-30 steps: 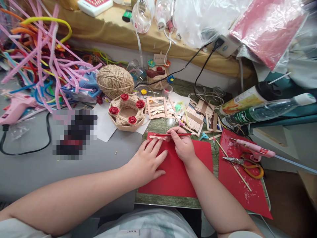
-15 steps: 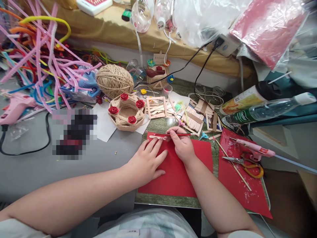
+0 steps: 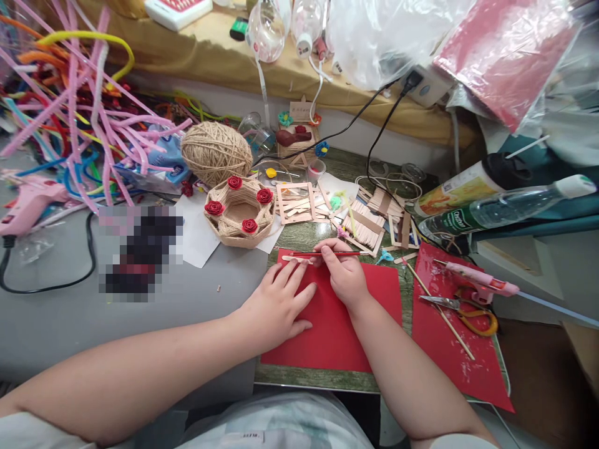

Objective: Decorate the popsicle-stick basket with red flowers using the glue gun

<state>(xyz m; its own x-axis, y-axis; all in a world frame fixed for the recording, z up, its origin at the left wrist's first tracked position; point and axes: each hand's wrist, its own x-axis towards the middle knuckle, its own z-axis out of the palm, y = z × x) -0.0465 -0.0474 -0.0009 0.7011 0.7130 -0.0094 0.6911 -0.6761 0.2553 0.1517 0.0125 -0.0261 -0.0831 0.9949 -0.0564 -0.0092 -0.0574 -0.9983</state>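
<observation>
A sheet of red paper [image 3: 322,337] lies before me on the green wood-grain table. My left hand [image 3: 283,302] rests on it with fingers spread, the fingertips touching a pale craft stick [image 3: 294,259] near the sheet's far edge. Thumb and fingers of my right hand [image 3: 345,274] are pinched on a thin red pencil-like stick [image 3: 350,254], which lies sideways along the craft stick. Whether it is a pen, pencil or brush I cannot tell. Behind my hands stands a twine-wrapped basket [image 3: 218,232] with red paper roses on its rim.
A twine ball [image 3: 216,149] sits behind the basket. At right, a second red sheet [image 3: 482,380] carries scissors [image 3: 482,321], a wooden stick and a pink glue gun [image 3: 486,282]. A plastic bottle [image 3: 510,207] leans beyond. Bundled craft sticks [image 3: 365,224] lie behind; pipe cleaners [image 3: 75,125] pile at left.
</observation>
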